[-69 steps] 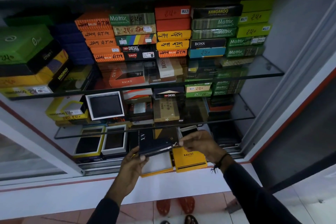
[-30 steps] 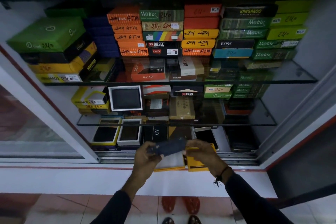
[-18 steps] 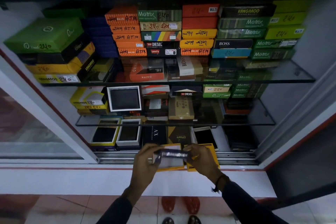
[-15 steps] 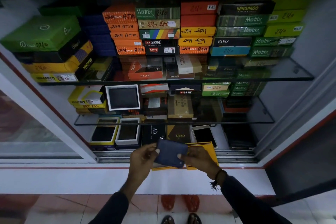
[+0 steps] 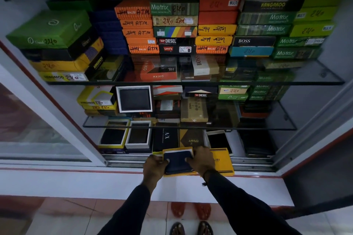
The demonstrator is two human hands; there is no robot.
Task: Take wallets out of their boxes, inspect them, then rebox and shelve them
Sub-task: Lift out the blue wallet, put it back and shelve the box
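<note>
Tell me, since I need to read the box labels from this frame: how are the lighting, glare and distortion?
Head view: dim overall; handwritten prices on the stacked orange cardboard boxes stay legible; the upper glass shelf mirrors boxes, muddying labels beneath; wide-angle bending curves the frame edges; the dark blue wallet shows little detail.

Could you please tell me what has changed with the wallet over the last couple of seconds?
The dark wallet, earlier held up and turned between both hands, has come down into the open yellow box at the cabinet's front edge. The left hand and right hand still grip its two ends. The yellow lid and the stacked boxes on the shelves have not moved.
</note>
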